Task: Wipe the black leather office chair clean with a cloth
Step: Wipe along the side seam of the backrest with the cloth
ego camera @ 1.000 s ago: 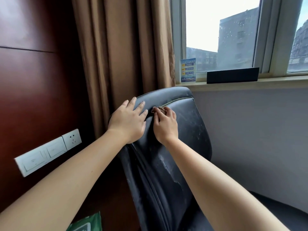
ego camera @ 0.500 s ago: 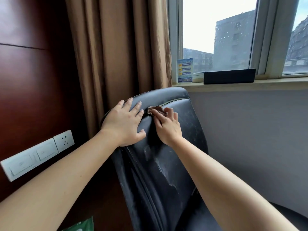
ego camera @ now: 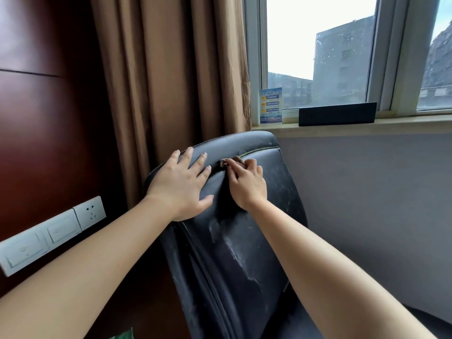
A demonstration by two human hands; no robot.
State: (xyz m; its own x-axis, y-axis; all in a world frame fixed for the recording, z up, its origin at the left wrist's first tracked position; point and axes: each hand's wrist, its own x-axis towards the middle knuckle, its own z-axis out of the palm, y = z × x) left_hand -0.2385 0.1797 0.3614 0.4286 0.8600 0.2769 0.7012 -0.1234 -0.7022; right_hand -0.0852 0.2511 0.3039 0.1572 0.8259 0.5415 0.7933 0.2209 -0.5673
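Up near the top of the black leather office chair (ego camera: 244, 241), both hands are working on the backrest. The left hand (ego camera: 179, 185) is lying flat on the chair's upper left corner, fingers straight and spread, thumb stretched out along the leather, gripping nothing. The right hand (ego camera: 247, 185) is sitting just beside it on the chair's upper front face, its fingers curled over and pinching a small brown cloth (ego camera: 232, 161), which is pressing against the leather at the piped seam below the top edge. Only a bunched bit of the cloth is showing beyond the fingertips. The two hands are lying close together but not touching.

The chair is standing turned so that its backrest is filling the lower middle of the view, its leather showing pale scuffs and dusty streaks below the hands and along its right side. Behind the chair's top a tan curtain (ego camera: 171, 81) is hanging, and a windowsill (ego camera: 403, 123) is running off to the chair's right, carrying a small blue card (ego camera: 270, 105) and a long black bar (ego camera: 337, 114). Left of the chair, a white switch and socket panel (ego camera: 53, 231) is sitting on a dark red wood wall (ego camera: 44, 118).
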